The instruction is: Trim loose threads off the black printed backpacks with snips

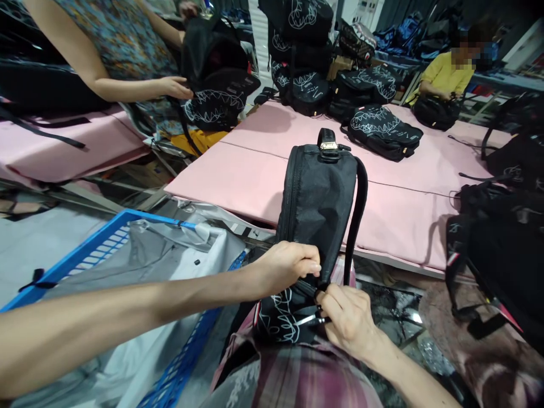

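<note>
At left, a blue slatted plastic basket [94, 237] lined with grey sheeting. Then a left hand [293, 265] curled closed against a black cloth backpack [318, 198], upright on the lap beside a pink-covered table [238, 164] (hard to tell whether gripping fabric). Probably light, soft, prone to sagging; best held by top loop or zipped edge. Rightmost, a right hand [349, 317] pinched shut on its opening.

This is a workshop, by the look of it one where bags are made or finished: black backpacks [385, 130] lie and stand in piles at the far edge of a long pink-topped table [255, 164], people work at the tables, and a lined blue crate [91, 249] stands beside its near left corner. Farther back, dim shapes appear to be more bags [399, 34].
</note>
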The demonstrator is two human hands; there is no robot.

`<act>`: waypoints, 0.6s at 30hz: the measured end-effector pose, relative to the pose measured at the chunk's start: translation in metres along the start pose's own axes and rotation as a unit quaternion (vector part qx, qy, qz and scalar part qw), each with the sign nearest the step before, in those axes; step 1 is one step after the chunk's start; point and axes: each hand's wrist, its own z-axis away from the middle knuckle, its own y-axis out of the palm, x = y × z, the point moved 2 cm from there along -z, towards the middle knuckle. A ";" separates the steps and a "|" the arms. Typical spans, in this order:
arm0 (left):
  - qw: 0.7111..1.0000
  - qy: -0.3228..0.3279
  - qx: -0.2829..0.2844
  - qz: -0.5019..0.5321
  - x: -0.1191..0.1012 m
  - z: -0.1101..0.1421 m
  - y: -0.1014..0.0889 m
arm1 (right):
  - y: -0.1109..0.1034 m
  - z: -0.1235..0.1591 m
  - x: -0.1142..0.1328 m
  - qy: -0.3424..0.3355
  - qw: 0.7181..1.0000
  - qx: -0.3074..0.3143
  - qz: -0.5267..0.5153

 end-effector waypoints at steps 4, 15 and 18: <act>0.997 -0.031 0.045 0.049 -0.001 -0.004 0.004 | 0.001 -0.001 0.000 -0.010 1.000 -0.013 -0.002; 0.939 -0.049 0.023 0.339 -0.027 0.005 -0.013 | 0.003 0.002 0.003 -0.015 0.999 -0.025 -0.030; 0.960 -0.002 -0.025 0.280 -0.046 0.012 -0.040 | 0.003 0.004 0.001 -0.007 0.999 -0.023 -0.045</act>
